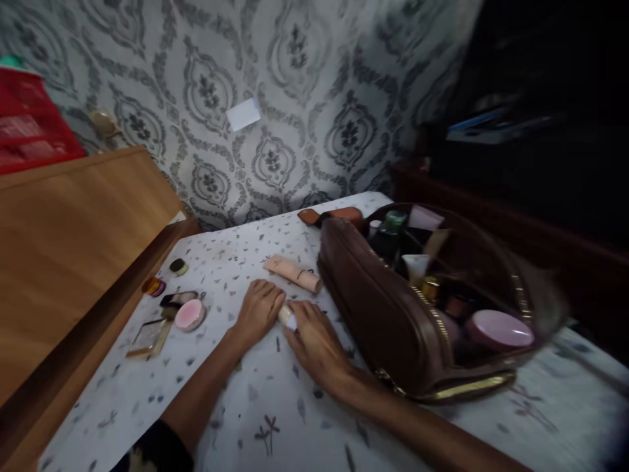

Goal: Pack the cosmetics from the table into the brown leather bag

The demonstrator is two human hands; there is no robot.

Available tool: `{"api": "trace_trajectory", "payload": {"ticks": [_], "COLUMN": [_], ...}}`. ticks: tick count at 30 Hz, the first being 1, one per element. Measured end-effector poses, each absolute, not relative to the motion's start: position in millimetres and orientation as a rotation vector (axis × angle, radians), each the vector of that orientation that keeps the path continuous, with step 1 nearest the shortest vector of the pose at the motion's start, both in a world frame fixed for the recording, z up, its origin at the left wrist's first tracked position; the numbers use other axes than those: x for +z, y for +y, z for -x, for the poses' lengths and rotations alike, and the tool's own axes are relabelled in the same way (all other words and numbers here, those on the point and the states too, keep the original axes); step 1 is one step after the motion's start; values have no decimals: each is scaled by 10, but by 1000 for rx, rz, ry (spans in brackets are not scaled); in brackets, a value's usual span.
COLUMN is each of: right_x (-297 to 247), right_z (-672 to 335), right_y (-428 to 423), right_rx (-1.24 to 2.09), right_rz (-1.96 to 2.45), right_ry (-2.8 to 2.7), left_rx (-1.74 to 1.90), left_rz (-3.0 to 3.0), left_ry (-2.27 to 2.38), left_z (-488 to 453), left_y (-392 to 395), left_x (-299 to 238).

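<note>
A small cream-coloured bottle (287,317) with a pale end sits between my two hands, low over the table. My left hand (259,307) is closed about its left end, fingers curled and partly hidden. On the other side my right hand (314,335) has its fingers closed along the same bottle. Just beyond them a peach squeeze tube (293,273) lies on the cloth. To the right stands an unzipped brown cosmetics bag (373,308), packed with several items, among them a pink oval case (501,329) and a green-topped bottle (394,221).
At the left edge lie a round pink compact (190,315), a clear-lidded palette (148,338), an amber jar (153,286) and a small dark-rimmed jar (178,266). Wooden furniture (93,229) borders the patterned tablecloth (275,419). An orange-brown case (339,216) lies behind the bag.
</note>
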State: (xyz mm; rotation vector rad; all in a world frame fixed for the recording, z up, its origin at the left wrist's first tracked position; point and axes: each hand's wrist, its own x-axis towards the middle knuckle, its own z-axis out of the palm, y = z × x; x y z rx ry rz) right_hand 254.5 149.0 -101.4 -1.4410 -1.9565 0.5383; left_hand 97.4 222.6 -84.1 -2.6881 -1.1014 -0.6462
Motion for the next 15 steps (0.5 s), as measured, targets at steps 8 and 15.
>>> {"api": "trace_trajectory", "payload": {"ticks": [8,15], "right_x": [-918,-932], "right_z": [-2545,-2587], "right_y": [1434,1404], "right_rx": [668,653], "right_rz": [1483,1442], "right_ry": [-1922,-1882], "left_rx": [-748,-753], "left_rz": [2781,2688], "left_ry": [-1018,-1131], "left_z": [-897,-817], "left_y": [2219,2333], "left_x": [-846,-907]}}
